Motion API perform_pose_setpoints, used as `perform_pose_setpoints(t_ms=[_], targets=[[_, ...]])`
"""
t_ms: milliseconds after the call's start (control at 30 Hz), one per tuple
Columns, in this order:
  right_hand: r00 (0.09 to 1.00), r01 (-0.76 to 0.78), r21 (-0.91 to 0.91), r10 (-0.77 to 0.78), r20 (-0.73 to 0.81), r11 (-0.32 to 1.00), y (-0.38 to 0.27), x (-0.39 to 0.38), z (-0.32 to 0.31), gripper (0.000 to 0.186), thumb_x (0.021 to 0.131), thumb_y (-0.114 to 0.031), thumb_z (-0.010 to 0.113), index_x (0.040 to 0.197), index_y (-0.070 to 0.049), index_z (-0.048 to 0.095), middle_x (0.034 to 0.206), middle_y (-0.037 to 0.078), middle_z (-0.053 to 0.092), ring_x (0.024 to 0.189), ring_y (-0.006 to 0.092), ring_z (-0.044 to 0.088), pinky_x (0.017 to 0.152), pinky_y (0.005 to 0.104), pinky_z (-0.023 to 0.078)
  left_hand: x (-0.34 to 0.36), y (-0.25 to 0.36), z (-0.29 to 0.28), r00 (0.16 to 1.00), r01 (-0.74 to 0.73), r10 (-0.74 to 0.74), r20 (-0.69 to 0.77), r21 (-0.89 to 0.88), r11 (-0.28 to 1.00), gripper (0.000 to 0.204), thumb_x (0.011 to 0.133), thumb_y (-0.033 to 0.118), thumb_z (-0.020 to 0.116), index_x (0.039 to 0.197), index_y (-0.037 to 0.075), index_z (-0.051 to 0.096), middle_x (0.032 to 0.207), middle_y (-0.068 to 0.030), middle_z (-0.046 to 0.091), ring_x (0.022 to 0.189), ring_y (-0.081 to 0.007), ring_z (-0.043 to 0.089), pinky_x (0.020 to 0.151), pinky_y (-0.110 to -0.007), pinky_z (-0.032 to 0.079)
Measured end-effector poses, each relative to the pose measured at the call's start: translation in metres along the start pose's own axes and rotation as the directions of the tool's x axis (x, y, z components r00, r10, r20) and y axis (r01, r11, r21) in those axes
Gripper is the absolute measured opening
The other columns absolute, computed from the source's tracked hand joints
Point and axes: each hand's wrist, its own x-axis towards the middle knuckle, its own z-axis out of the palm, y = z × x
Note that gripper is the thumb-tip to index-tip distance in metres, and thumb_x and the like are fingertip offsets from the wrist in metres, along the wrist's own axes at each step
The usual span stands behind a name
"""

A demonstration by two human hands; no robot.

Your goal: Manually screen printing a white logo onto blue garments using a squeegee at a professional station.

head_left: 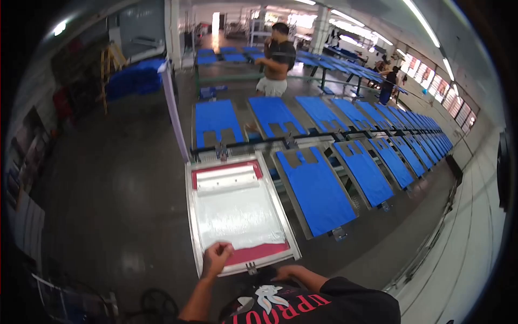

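The printing screen [237, 210] lies flat on the near bench [280, 178], and its long side runs away from the person, from 6 o'clock up toward 12 o'clock. The left hand [216, 258] rests on the near end of the frame with its grip curled shut on the red edge, so the screen stretches out at 12 o'clock from it. The right hand [291, 271] sits just beside the frame's near corner, at 3 o'clock from the left hand, and I cannot tell if its grip is closed.
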Motion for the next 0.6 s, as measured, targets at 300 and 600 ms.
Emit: perform_pose_setpoints(t_ms=[300, 600], targets=[[0.968, -0.243, 0.732, 0.107, 0.228, 0.637, -0.200, -0.110, 0.076, 0.043, 0.091, -0.044, 0.067, 0.100, -0.002, 0.068, 0.068, 0.008, 0.065, 0.057, 0.0167, 0.062, 0.054, 0.0322, 0.050, -0.167, 0.095, -0.009, 0.987, 0.000, 0.002, 0.161, -0.013, 1.000, 0.018, 0.085, 0.003, 0.073, 0.101, -0.002, 0.067, 0.090, -0.0109, 0.071, 0.082, -0.0170, 0.068, 0.074, -0.028, 0.053], [0.845, -0.274, 0.715, 0.515, -0.141, 0.644, -0.112, 0.023, -0.036, 0.068, 0.084, -0.046, 0.075, 0.133, -0.003, 0.055, 0.121, 0.021, 0.060, 0.081, 0.0235, 0.068, 0.076, 0.0352, 0.054, -0.074, 0.111, -0.016, 0.853, -0.378, 0.330, 0.404, 0.044, 0.925, 0.029, 0.078, 0.021, 0.082, 0.100, 0.009, 0.067, 0.094, -0.0030, 0.069, 0.068, -0.0163, 0.066, 0.059, -0.025, 0.053]])
